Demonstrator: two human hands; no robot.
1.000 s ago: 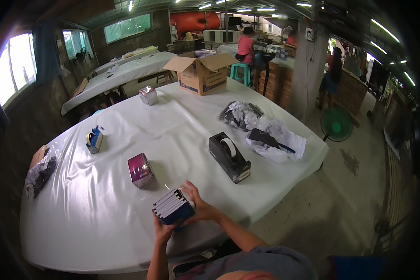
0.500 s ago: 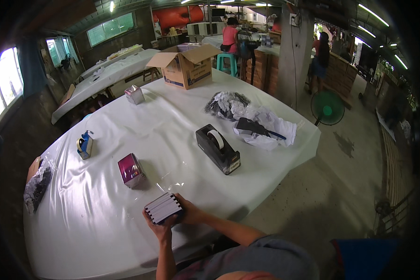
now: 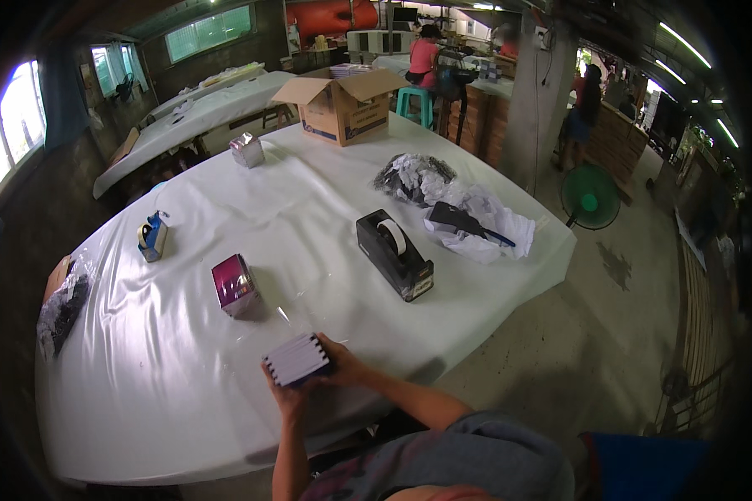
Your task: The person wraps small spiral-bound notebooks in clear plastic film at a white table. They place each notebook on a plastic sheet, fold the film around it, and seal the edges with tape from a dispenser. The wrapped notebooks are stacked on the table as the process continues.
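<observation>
Near the table's front edge I hold a compact stack of small booklet-like pieces (image 3: 297,360), with white edges facing up and dark notches along the sides. My left hand (image 3: 287,394) is closed around its near left side, and my right hand (image 3: 342,365) grips the right side. Just beyond it, a shiny magenta-topped wrapped pack (image 3: 235,285) sits on the white-covered table (image 3: 184,401). To the right stands a black tape dispenser (image 3: 394,255) with a roll in it. My fingers hide part of the stack's lower sides.
Farther left lies a blue hand tape dispenser (image 3: 152,237). A silvery wrapped pack (image 3: 246,150) and an open cardboard box (image 3: 344,108) stand at the back. Crumpled plastic (image 3: 485,230) with a black-handled tool (image 3: 464,222) lies right. Beyond are a green fan (image 3: 590,199) and other people.
The stack has tilted slightly in my hands, which still hold it. The whole scene has shifted a little as my head moved.
</observation>
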